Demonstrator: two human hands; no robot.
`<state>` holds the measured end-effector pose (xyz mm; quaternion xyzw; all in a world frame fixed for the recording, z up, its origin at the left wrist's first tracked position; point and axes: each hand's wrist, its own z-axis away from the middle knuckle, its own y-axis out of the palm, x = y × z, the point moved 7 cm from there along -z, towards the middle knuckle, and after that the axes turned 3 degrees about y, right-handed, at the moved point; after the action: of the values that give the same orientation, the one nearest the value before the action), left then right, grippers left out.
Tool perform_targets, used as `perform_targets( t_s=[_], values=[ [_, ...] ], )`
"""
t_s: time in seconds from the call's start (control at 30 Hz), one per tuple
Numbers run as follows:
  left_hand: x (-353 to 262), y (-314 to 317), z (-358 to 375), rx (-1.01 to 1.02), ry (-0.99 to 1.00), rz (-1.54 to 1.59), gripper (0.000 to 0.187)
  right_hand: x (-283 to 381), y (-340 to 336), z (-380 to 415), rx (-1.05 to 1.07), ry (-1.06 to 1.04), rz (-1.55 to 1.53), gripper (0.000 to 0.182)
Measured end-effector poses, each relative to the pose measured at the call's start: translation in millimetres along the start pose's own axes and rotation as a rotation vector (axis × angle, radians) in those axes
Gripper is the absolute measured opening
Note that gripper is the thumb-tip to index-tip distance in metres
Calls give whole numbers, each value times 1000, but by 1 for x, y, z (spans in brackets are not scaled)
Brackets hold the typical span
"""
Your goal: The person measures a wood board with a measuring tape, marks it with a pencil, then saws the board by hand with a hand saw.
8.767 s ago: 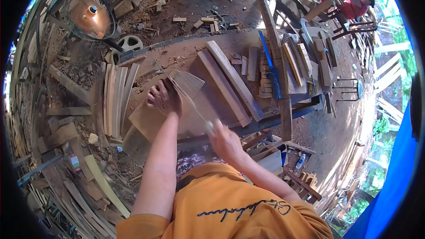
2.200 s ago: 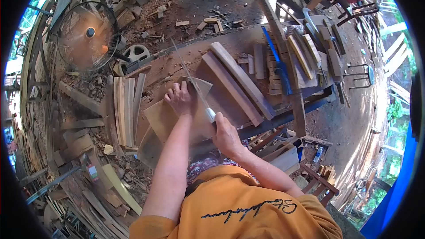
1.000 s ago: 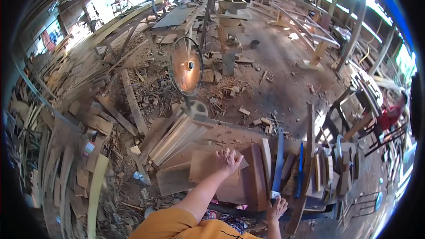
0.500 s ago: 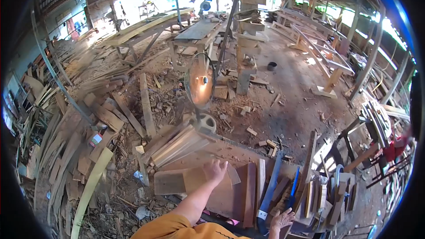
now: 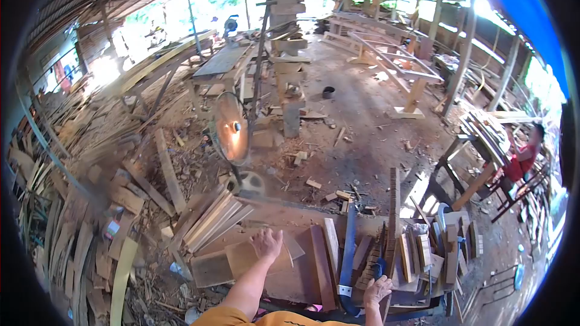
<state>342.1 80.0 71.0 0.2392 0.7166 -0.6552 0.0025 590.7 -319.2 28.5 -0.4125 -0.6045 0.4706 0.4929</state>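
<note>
My left hand [image 5: 267,244] lies over a thin flat wooden board [image 5: 244,259], fingers spread and palm down. This board overlaps another flat board [image 5: 211,268] on its left; both lie on the brown worktop [image 5: 302,278]. My right hand [image 5: 377,290] is at the worktop's near side, fingers extended, beside the lower end of a long upright-looking wooden strip [image 5: 394,217]. Just above its fingertips is a blue-handled saw [image 5: 379,267]. To its left lies a long blue tool [image 5: 347,253] with a dark curved end.
Wooden strips [image 5: 214,223] lie stacked at the worktop's left. Wood blocks [image 5: 417,253] crowd its right. A round fan [image 5: 232,127] stands beyond the worktop. Scrap timber [image 5: 78,235] covers the left floor. A person in red [image 5: 522,160] sits at the right.
The view has swung right, so the scene sits further left. My left hand has spread its fingers over the board. My right hand is now closer to the blue saw handle.
</note>
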Motion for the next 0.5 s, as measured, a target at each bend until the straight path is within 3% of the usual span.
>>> perform_targets(
  t_s=[0.1,0.17,0.23,0.27,0.3,0.33,0.37,0.4,0.43,0.47,0.5],
  values=[
    [3,1,1,-14,-12,45,53,9,-23,5,-39,-25,-123,36],
    [2,0,3,-6,29,56,48,30,-50,17,8,-136,-502,29],
    [-10,-20,18,-342,220,106,43,48,-64,37,20,-208,-533,28],
    [-18,-26,28,-348,289,165,44,59,-74,51,115,-95,-706,28],
    [-27,-26,39,-294,316,328,46,75,-88,67,208,17,-880,28],
    [-36,-25,56,-234,339,487,48,96,-109,87,208,-2,-896,28],
    [-45,-20,73,-42,307,739,51,110,-123,101,208,-23,-915,28],
    [-54,-12,90,160,269,980,55,97,-67,102,138,-103,-943,27],
    [-61,23,104,349,303,1135,58,119,-95,120,194,-112,-947,29],
    [-64,54,117,548,331,1282,61,124,-78,133,257,-101,-987,30],
    [-66,28,117,562,348,1285,61,135,-72,143,317,-93,-1028,30]
  ],
)
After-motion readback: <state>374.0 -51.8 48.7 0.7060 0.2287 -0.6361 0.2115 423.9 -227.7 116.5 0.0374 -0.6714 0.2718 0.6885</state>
